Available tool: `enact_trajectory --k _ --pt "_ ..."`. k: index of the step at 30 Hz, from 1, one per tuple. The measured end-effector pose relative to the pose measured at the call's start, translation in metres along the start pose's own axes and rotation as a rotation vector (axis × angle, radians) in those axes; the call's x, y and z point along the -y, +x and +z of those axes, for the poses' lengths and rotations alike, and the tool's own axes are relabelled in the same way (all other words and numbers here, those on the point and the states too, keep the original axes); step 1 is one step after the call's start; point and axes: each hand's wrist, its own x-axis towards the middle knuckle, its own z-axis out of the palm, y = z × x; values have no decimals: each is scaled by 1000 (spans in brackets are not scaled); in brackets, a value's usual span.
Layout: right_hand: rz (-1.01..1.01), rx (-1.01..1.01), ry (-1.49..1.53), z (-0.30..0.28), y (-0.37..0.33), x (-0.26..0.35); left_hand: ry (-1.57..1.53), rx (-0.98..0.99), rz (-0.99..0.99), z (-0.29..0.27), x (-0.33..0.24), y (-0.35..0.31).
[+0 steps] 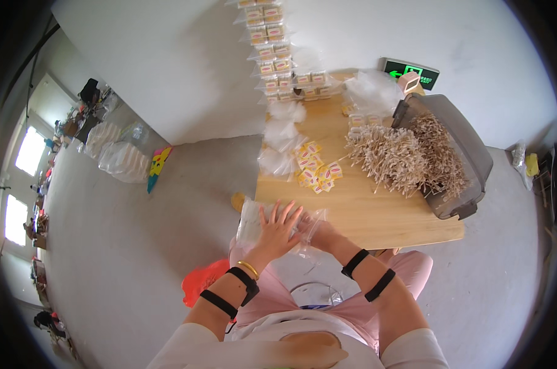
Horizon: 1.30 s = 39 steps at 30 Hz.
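My left hand (280, 230) lies with spread fingers over a clear plastic bag (249, 220) at the table's near left edge, above my lap. My right hand (323, 236) is beside it, its fingers curled at the bag's right part. Clear film covers some of those fingers. Just beyond the hands is a loose pile of small yellow and white labels (315, 167). Left of that pile, stacks of clear plastic bags (277, 161) line the table's edge.
A grey plastic bin (469, 154) lies tipped on the wooden table (377, 218), thin beige sticks (389, 154) spilling out. Filled, labelled packs (269, 52) stand in a tall stack at the back. A red plastic bag (205, 280) is low at left.
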Motion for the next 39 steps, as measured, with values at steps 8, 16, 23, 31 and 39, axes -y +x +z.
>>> enact_trajectory --k 8,16,23,31,39 --pt "135 -330 321 49 7 -18 -143 -55 -2 -2 -16 6" --pt "312 -195 379 15 -1 -6 -57 -71 -84 7 -25 8" --pt "659 -401 660 -120 -25 -114 -42 -52 -129 2 -18 2" --pt "1081 -599 231 -149 -10 -331 -112 -55 -127 -4 -23 10" --pt "1371 -216 266 -135 17 -360 -170 -39 -157 -9 -18 9"
